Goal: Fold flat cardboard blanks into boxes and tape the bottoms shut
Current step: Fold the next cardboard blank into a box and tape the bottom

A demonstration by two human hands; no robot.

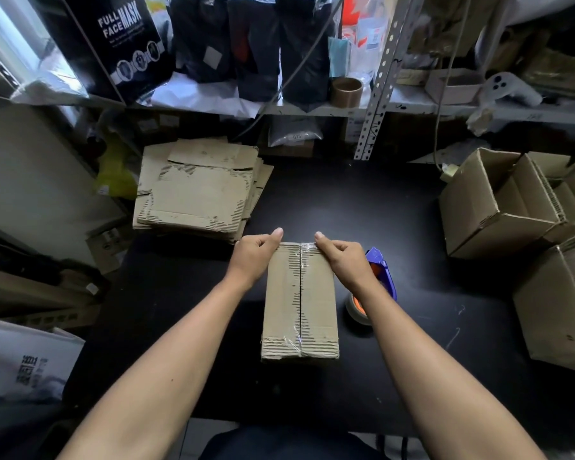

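— Both hands on it?
— Yes: left hand (256,257) and right hand (344,260), fingers curled, grip the taped box's (299,303) far end, mid-table (362,207).
— Blanks?
— 1 stack (196,190), far left.

Both bare forearms reach forward, converging. Left hand (254,257): fingers curled under, thumb stretched forward and inward. Right hand (344,260): mirror pose, fingers curled, thumb pointing forward toward the left thumb. Thumb tips near each other, apart. Wrists straight, knuckles up.
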